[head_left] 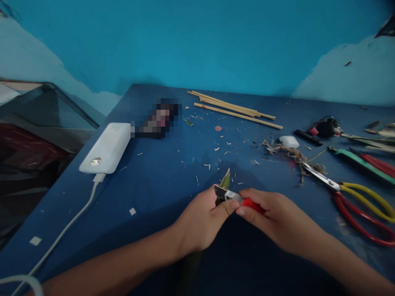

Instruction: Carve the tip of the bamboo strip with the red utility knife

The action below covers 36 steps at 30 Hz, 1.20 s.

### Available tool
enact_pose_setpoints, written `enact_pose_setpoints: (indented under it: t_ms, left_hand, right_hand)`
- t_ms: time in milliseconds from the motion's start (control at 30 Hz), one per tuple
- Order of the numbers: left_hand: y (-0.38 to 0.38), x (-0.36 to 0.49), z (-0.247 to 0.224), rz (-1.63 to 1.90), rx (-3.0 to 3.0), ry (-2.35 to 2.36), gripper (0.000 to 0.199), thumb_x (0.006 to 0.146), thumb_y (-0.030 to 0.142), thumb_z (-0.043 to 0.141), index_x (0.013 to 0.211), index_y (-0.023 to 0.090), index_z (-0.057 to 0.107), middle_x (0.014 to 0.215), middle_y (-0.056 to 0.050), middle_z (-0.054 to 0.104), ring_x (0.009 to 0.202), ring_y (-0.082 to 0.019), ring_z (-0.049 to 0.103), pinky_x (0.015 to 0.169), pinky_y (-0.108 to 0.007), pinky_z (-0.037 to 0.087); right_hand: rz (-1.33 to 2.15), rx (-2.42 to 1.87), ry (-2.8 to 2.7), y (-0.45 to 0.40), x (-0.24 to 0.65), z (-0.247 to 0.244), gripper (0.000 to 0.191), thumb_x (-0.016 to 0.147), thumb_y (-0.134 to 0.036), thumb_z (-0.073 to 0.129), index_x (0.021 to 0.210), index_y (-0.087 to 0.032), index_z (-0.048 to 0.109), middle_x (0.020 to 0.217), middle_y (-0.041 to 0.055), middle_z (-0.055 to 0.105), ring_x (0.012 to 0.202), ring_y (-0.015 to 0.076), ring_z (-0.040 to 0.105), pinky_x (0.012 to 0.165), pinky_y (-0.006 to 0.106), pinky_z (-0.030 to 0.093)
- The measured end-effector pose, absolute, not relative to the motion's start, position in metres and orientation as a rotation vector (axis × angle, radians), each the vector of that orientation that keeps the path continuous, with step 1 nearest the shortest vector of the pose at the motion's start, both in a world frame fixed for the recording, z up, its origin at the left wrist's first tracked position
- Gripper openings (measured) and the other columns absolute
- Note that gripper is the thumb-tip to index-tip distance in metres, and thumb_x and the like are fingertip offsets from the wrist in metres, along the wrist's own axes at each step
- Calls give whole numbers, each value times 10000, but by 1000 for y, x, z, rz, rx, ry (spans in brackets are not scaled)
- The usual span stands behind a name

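While right fingers (256, 218) clamp red-handled cutter (235, 198), left fingers (227, 208) close round leaf (226, 180), thumb against cutter's metal sleeve. Cutter between them, long axis slanting left-right, blade (219, 192) pointing left and slightly away. Leaf tip just beyond cutter, pointing away, leaning right. Right of cutter: scissors (333, 185). Beyond cutter: pale shavings (207, 166) on blue tabletop (160, 185). Beyond, leftward: white power bank (106, 148). Farthest beyond cutter: thin wooden sticks (237, 115).
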<state>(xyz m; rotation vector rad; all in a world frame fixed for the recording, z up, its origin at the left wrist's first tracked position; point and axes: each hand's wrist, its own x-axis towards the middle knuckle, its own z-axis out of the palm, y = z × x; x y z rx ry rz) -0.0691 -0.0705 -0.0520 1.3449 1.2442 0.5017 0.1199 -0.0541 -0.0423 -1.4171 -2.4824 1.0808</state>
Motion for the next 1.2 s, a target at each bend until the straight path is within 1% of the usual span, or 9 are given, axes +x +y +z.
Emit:
enact_pose_setpoints:
  t_ms: [167, 367, 567, 667, 767, 867, 967, 1067, 1200]
  left_hand:
    - [-75, -67, -54, 539, 1321, 1283, 306, 874, 453, 409, 886, 180, 547, 447, 61, 479, 453, -132, 461, 513, -250, 336]
    - [-75, -67, -51, 588, 1253, 1275, 306, 858, 453, 433, 894, 175, 556, 474, 50, 489, 477, -133, 486, 500, -242, 354]
    - [-69, -69, -40, 456, 1094, 1169, 281, 825, 439, 497, 926, 177, 497, 477, 75, 443, 428, -97, 422, 427, -211, 333]
    - [-68, -68, -37, 429, 1034, 1150, 241, 823, 409, 511, 901, 186, 459, 492, 88, 404, 430, -83, 392, 415, -201, 327]
    - [-68, -67, -38, 420, 1033, 1129, 202, 834, 381, 498, 885, 190, 454, 491, 90, 386, 432, -79, 381, 425, -203, 331]
    - [-69, -68, -42, 429, 1040, 1110, 208, 840, 395, 483, 870, 191, 457, 491, 90, 380, 436, -79, 377, 435, -206, 333]
    - [-68, -70, -44, 452, 1134, 1088, 221, 844, 410, 474, 846, 189, 473, 495, 81, 417, 446, -85, 409, 448, -210, 335]
    - [-67, -71, -41, 439, 1207, 1116, 188, 847, 373, 475, 835, 186, 491, 488, 76, 457, 445, -93, 443, 464, -217, 340]
    - [-67, -70, -39, 464, 1228, 1146, 165, 845, 346, 477, 804, 190, 508, 460, 79, 463, 424, -98, 439, 463, -224, 324]
  right_hand:
    - [1078, -1425, -2451, -57, 116, -43, 234, 922, -384, 434, 762, -219, 477, 664, -32, 545, 578, 132, 490, 518, 246, 308]
    - [1181, -1389, -2353, -56, 113, -43, 245, 940, -393, 396, 811, -212, 498, 685, -27, 548, 584, 123, 485, 527, 246, 325]
    - [1288, -1294, -2397, -51, 120, -42, 230, 934, -385, 422, 793, -217, 491, 672, -42, 518, 582, 112, 473, 519, 233, 324]
    - [1318, -1269, -2429, -51, 120, -41, 240, 942, -383, 405, 795, -213, 490, 689, -38, 523, 598, 115, 487, 525, 235, 328]
    - [1325, -1231, -2436, -52, 118, -41, 225, 944, -349, 411, 786, -208, 487, 685, -40, 516, 599, 111, 486, 537, 233, 336]
    - [1317, -1237, -2429, -53, 118, -41, 216, 945, -339, 411, 796, -208, 495, 688, -38, 524, 604, 111, 494, 540, 232, 342]
    - [1289, -1278, -2428, -53, 120, -41, 239, 942, -369, 411, 788, -207, 497, 681, -33, 534, 592, 116, 498, 521, 234, 334]
    - [1262, -1296, -2432, -53, 120, -39, 259, 940, -388, 406, 778, -207, 499, 679, -26, 552, 581, 118, 506, 512, 236, 332]
    - [1201, -1291, -2454, -53, 120, -38, 249, 936, -388, 413, 784, -211, 501, 674, -24, 560, 570, 119, 513, 509, 235, 335]
